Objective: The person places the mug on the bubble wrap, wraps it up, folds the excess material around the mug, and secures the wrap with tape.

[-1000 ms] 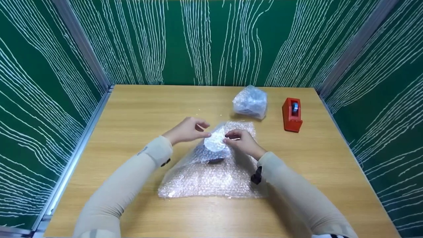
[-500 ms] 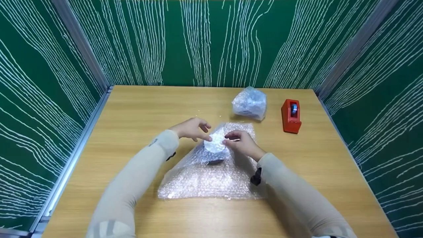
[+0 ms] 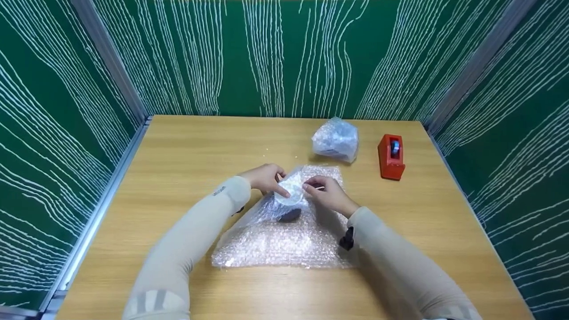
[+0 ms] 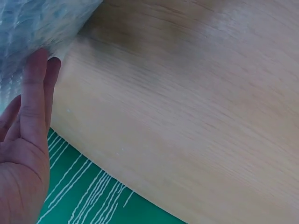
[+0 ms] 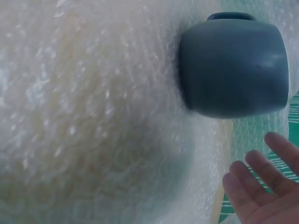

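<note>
A dark mug (image 5: 233,70) sits partly covered in bubble wrap (image 3: 284,246). At its eleven o'clock, the left hand (image 3: 266,178) touches the wrap, fingers straight; at two, the right hand (image 3: 330,194) is at the wrap, whether pinching I cannot tell. Across the wooden table (image 3: 200,142), a wrapped bundle (image 3: 335,140) at one, a red dispenser (image 3: 391,157) at two; green walls (image 3: 235,58) around.

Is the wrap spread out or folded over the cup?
Partly folded: part of the wrap lies over the cup; the near part lies spread on the table.
</note>
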A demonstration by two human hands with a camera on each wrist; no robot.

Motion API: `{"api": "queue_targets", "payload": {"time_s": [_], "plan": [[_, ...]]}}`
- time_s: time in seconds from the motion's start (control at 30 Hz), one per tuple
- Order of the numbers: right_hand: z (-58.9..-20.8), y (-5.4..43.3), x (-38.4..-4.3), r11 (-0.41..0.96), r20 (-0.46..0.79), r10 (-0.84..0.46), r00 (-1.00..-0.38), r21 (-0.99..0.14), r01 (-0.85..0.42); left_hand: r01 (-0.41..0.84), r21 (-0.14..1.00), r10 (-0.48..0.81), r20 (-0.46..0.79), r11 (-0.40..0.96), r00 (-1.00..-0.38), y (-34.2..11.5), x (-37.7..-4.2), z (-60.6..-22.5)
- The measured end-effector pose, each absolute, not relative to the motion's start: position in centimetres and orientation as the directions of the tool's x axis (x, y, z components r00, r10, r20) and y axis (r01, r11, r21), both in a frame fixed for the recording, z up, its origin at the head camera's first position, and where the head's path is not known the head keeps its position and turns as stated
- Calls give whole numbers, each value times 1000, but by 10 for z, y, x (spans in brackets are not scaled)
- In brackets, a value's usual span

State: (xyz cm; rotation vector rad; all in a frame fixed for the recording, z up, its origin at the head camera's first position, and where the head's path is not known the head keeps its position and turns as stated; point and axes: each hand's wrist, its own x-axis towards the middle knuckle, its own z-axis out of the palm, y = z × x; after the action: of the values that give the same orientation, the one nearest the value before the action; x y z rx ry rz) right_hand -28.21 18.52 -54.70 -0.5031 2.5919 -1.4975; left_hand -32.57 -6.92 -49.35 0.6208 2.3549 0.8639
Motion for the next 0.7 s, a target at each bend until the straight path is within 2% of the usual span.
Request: {"api": "queue_targets", "payload": {"time_s": [0.5,0.7], "plan": [[-555,212,-277,514,38,-363,-931,-825,-234,193,657,492,-306,729,-815,-59,-331,-507],[-560,221,-274,510,32,-384,-923,-826,-241,227,613,457,-248,757,-854,-54,-326,-509]]}}
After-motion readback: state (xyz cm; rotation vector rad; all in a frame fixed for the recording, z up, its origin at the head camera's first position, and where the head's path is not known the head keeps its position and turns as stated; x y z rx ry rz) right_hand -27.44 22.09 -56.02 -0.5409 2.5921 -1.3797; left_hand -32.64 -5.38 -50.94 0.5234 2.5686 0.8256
